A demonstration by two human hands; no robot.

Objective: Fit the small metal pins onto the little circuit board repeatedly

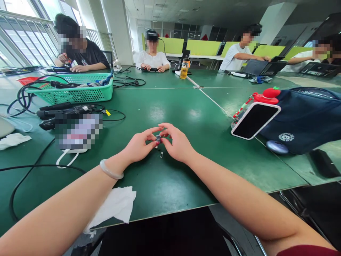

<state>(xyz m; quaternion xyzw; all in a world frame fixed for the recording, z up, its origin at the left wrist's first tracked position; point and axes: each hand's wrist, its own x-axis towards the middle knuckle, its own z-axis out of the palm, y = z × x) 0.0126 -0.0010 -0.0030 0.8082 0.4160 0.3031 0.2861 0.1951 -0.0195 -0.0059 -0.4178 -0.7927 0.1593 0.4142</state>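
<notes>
Just above the green table (pixel 170 192), my left hand (pixel 138 146) and my right hand (pixel 179 144) meet fingertip to fingertip. Both are closed around a small grey block-like part (pixel 158 138), too small to identify further. Its lower side lies against the left thumb, and the right fingers pinch it from the other side. On the tabletop below my fingers lies a tiny white rectangular piece (pixel 161 155), along with a few specks. A pale bangle (pixel 111 170) circles my left wrist.
To the left are a green basket (pixel 74 93) of cables, black devices (pixel 64 113) and a blurred-out phone-like object (pixel 80 133). Tissue (pixel 119 202) lies by my left forearm. Rightward stand a phone (pixel 255 120) and a navy bag (pixel 306 117). Several people sit around the table; a drink bottle (pixel 183 70) stands far off.
</notes>
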